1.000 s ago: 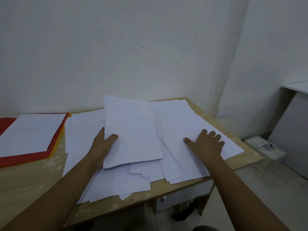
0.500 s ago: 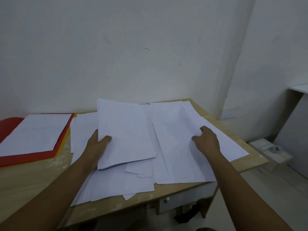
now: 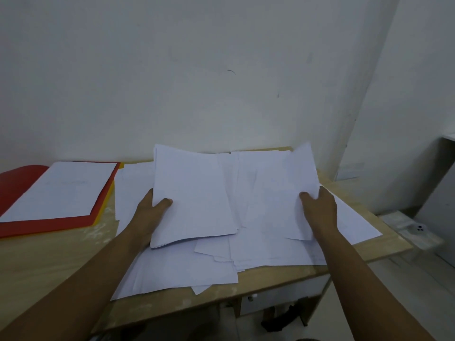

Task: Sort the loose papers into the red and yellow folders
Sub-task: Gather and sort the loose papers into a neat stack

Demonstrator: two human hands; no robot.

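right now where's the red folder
In the head view the flat red paper folder lies at the far left of the wooden desk, a white sheet on it, beside the loose white papers.

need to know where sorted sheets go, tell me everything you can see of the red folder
The red folder lies open and flat at the left of the wooden table, partly cut off by the picture's left edge. It looks like thin red card, with a rounded corner at its far left. A stack of white sheets rests on it. A yellow folder peeks out beneath its right edge. Neither hand touches it.
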